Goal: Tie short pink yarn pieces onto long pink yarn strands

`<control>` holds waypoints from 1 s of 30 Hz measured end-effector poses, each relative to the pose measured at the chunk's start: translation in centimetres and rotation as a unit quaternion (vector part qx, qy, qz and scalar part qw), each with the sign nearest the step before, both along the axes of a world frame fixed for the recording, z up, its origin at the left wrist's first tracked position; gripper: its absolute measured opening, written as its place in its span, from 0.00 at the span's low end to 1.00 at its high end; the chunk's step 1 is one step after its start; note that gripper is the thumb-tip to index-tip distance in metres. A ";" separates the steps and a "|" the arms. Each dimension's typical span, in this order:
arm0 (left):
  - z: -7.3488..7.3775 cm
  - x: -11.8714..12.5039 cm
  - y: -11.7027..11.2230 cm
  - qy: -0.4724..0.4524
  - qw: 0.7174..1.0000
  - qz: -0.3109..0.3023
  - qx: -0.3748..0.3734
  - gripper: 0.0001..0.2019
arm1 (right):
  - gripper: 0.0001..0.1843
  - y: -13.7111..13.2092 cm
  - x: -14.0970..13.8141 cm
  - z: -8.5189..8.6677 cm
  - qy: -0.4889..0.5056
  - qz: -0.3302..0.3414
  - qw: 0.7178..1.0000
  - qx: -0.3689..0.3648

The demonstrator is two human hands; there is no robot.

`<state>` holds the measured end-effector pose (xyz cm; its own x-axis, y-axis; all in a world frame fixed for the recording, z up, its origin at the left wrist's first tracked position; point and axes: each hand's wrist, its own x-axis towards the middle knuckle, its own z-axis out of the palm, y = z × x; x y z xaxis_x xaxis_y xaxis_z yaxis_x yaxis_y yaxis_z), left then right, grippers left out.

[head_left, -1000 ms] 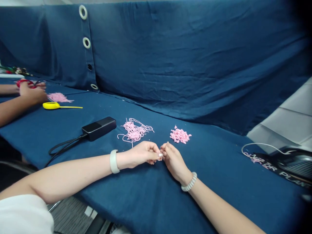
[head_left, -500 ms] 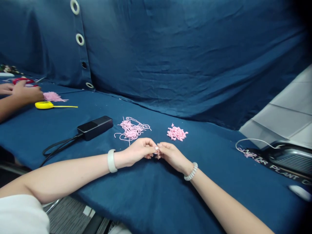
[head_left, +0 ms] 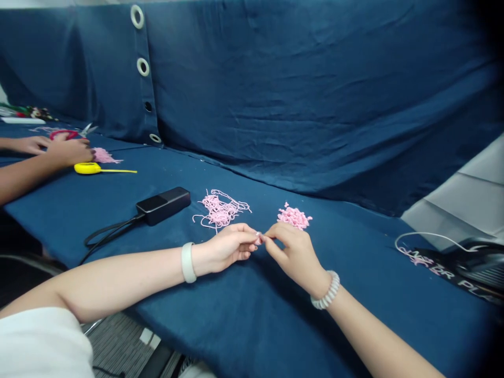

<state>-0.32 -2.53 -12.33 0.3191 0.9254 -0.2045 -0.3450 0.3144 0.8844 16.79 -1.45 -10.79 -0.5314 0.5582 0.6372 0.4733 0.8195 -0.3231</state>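
My left hand (head_left: 230,247), with a pale band at the wrist, pinches a small bit of pink yarn (head_left: 259,239) between thumb and fingertips. Against it, thumb and forefinger of my right hand (head_left: 293,252) pinch the same bit; a coiled band circles that wrist. Fingers hide most of the piece. Just beyond my left hand lies a loose tangle of long pink yarn strands (head_left: 221,210). Behind my right hand sits a heap of small, knotted-looking pink yarn pieces (head_left: 294,217).
A black box with a cable (head_left: 163,205) lies left of the strands. Farther left are a yellow tape measure (head_left: 88,168), another person's hands (head_left: 71,149) with red-handled scissors (head_left: 65,134), and more pink yarn (head_left: 104,155). A black device (head_left: 480,262) with a lettered strap stands at right.
My right hand has turned, its back now facing up and its knuckles raised, and drawn slightly away from my left. The view has swung a little left.
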 end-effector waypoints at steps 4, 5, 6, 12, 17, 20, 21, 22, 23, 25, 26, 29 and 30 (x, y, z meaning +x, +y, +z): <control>0.0 0.1 -0.1 -0.012 1.000 0.008 0.020 0.07 | 0.09 -0.1 0.3 -0.2 -0.068 0.006 0.988 0.137; -0.1 0.1 -0.1 -0.011 1.000 0.010 0.026 0.07 | 0.09 0.0 0.3 -0.2 -0.085 0.007 0.983 0.164; -0.1 0.2 -0.1 -0.008 0.999 0.013 0.031 0.07 | 0.09 0.0 0.3 -0.2 -0.101 0.007 0.977 0.187; -0.5 0.2 0.0 -0.011 0.999 0.026 0.042 0.09 | 0.12 0.0 0.5 0.1 -0.215 0.020 0.921 0.325; -0.4 0.2 0.2 -0.012 0.998 0.042 0.055 0.11 | 0.09 -0.2 0.7 0.5 -0.271 0.022 0.892 0.362; -0.2 0.3 0.2 -0.009 0.997 0.048 0.068 0.11 | 0.09 -0.1 1.0 0.9 -0.274 0.035 0.892 0.358; -0.1 0.3 0.2 -0.006 0.996 0.048 0.072 0.11 | 0.08 -0.1 1.1 1.0 -0.271 0.041 0.895 0.352; 0.0 0.3 0.1 -0.002 0.996 0.049 0.075 0.11 | 0.08 -0.1 1.2 1.2 -0.263 0.046 0.901 0.341; 0.1 0.3 0.1 0.003 0.996 0.050 0.079 0.11 | 0.08 0.0 1.4 1.3 -0.247 0.048 0.912 0.324; 0.1 0.3 0.1 0.014 0.995 0.050 0.085 0.12 | 0.09 0.1 1.8 1.6 -0.194 0.045 0.943 0.266; 0.1 0.3 0.1 0.019 0.995 0.048 0.089 0.13 | 0.10 0.1 1.9 1.8 -0.158 0.039 0.960 0.226; 0.0 0.3 0.1 0.037 0.993 0.042 0.102 0.12 | 0.10 0.3 2.3 2.2 -0.068 0.026 0.994 0.084; -0.1 0.3 0.2 0.045 0.993 0.040 0.106 0.11 | 0.09 0.4 2.3 2.3 -0.054 0.025 0.998 0.037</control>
